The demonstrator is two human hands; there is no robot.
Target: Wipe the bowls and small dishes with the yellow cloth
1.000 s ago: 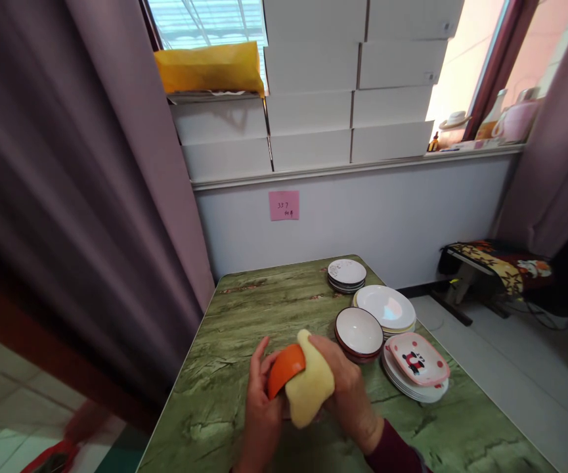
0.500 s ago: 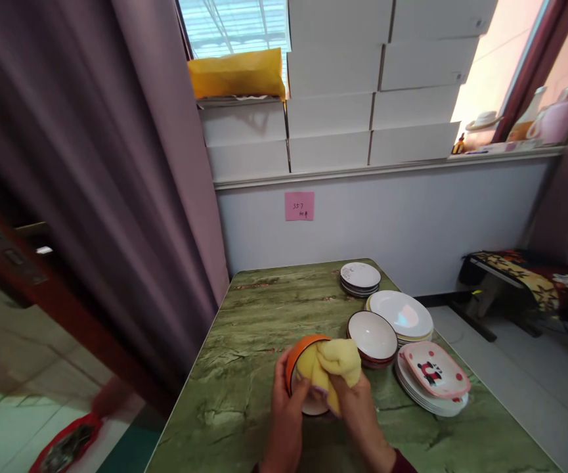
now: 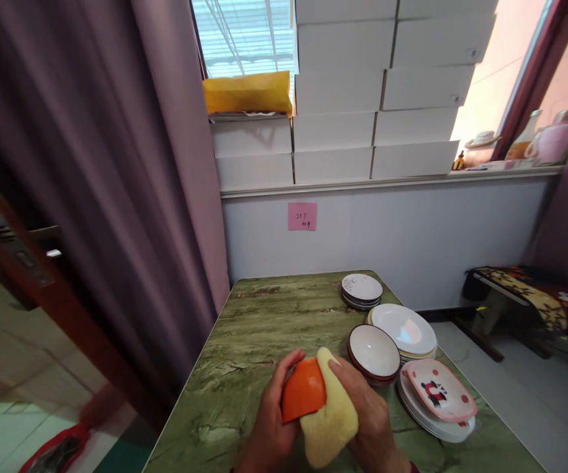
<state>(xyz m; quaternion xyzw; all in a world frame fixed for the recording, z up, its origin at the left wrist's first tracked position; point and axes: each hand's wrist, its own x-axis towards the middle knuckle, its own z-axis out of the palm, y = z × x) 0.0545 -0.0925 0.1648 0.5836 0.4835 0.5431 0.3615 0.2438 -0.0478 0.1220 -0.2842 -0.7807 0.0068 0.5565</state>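
Note:
My left hand (image 3: 271, 420) grips an orange bowl (image 3: 303, 397), tipped so its orange outside faces me, above the near part of the green marbled table (image 3: 244, 348). My right hand (image 3: 370, 420) presses a yellow cloth (image 3: 330, 420) against the bowl's right side, fingers curled over the cloth. To the right on the table stand a brown-rimmed white bowl (image 3: 374, 353), a stack of white plates (image 3: 404, 328), a square red-dotted cartoon plate (image 3: 438, 391) on more plates, and a small plate stack (image 3: 361, 290) further back.
Purple curtains (image 3: 116, 164) hang at the left beside the table. White boxes (image 3: 377, 92) and a yellow package (image 3: 247, 93) are stacked on the window sill. A pink note (image 3: 302, 216) is stuck to the wall. A low bench with patterned cloth (image 3: 530, 292) stands at the right.
The bowl has been turned: half a second ago its white inside faced me with the cloth in it; now its orange outside shows and the cloth lies against its side.

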